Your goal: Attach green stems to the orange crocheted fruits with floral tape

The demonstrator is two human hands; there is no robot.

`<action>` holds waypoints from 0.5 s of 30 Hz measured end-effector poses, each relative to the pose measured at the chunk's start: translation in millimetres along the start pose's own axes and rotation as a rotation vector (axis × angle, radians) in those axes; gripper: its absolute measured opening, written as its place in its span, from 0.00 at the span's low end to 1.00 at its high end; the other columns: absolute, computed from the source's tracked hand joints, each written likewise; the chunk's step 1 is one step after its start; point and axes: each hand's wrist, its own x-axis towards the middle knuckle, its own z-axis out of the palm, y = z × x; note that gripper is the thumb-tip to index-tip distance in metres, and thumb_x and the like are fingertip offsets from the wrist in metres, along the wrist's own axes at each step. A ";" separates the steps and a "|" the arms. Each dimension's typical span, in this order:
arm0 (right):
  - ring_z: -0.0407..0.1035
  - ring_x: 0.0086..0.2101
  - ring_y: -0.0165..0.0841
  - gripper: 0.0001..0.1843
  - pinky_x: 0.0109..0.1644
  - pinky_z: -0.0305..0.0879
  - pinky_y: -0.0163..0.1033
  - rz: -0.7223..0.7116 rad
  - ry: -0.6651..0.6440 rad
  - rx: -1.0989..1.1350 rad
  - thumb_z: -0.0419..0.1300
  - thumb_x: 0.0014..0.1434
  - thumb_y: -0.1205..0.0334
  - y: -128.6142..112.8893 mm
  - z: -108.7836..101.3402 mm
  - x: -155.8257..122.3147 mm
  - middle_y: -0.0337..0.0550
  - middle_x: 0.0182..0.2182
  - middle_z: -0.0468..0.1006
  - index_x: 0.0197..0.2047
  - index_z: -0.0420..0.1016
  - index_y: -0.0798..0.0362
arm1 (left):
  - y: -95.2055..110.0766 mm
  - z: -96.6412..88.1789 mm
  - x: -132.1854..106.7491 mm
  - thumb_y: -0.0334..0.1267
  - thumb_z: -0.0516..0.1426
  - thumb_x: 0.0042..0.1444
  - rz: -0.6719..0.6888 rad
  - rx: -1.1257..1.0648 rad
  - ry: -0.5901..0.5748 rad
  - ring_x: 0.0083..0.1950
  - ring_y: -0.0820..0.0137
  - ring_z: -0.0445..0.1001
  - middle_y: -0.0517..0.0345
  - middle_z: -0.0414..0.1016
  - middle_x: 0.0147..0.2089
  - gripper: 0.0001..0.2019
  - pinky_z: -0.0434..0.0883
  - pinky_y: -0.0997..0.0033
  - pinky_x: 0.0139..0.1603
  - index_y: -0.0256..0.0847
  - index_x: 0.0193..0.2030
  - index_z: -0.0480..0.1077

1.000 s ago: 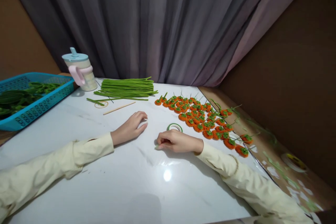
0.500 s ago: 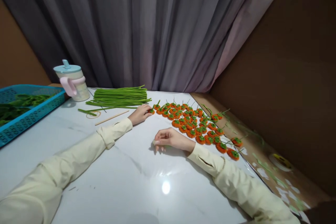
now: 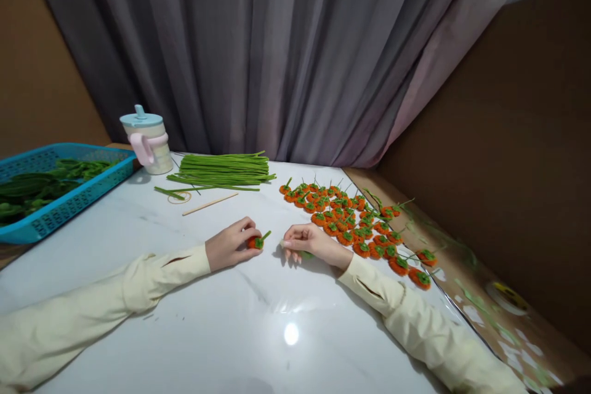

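Note:
My left hand (image 3: 229,244) rests on the white table (image 3: 231,320) with its fingers pinched on a small orange fruit-shaped piece (image 3: 255,242) that has a green stem. My right hand (image 3: 310,242) lies just to its right, fingers curled over a roll of green tape (image 3: 305,254) that shows only partly under the palm. A spread of several more orange pieces (image 3: 351,221) lies right of and beyond my right hand.
A bundle of green stems (image 3: 224,169) lies at the back. In front of it lie a wooden stick (image 3: 210,204) and a rubber band (image 3: 180,198). A lidded cup with a pink handle (image 3: 148,139) and a blue basket of leaves (image 3: 50,188) stand at the left.
My left hand reached to the orange pieces, took one and drew it back toward my right hand. My right hand stayed curled over the tape roll.

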 end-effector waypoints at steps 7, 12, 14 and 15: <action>0.67 0.19 0.24 0.18 0.23 0.64 0.28 -0.008 -0.054 -0.017 0.67 0.50 0.52 -3.4 -7.3 32.2 0.39 0.20 0.75 0.30 0.72 0.60 | -26.7 3.7 32.1 0.40 0.52 0.58 -0.035 -0.012 -0.001 0.37 0.70 0.67 0.53 0.62 0.40 0.11 0.68 0.70 0.40 0.36 0.43 0.65; 0.67 0.18 0.25 0.21 0.22 0.65 0.30 0.075 -0.184 0.027 0.70 0.43 0.50 -12.5 -26.5 88.3 0.42 0.20 0.76 0.28 0.72 0.61 | -50.8 2.4 50.9 0.42 0.54 0.56 -0.222 -0.027 0.063 0.34 0.70 0.65 0.56 0.61 0.36 0.10 0.67 0.72 0.37 0.37 0.39 0.67; 0.66 0.17 0.26 0.23 0.20 0.64 0.31 0.097 -0.220 0.052 0.71 0.40 0.48 -13.0 -31.4 106.7 0.42 0.20 0.75 0.27 0.71 0.60 | -55.4 0.7 52.8 0.42 0.54 0.56 -0.310 -0.015 0.092 0.33 0.70 0.64 0.57 0.62 0.34 0.10 0.66 0.71 0.36 0.37 0.38 0.67; 0.66 0.17 0.26 0.24 0.20 0.64 0.31 0.098 -0.221 0.067 0.71 0.39 0.47 -12.2 -32.2 113.2 0.42 0.20 0.75 0.26 0.71 0.60 | -56.6 -0.1 53.0 0.42 0.54 0.55 -0.334 -0.008 0.100 0.33 0.70 0.64 0.57 0.62 0.34 0.10 0.66 0.71 0.36 0.37 0.38 0.67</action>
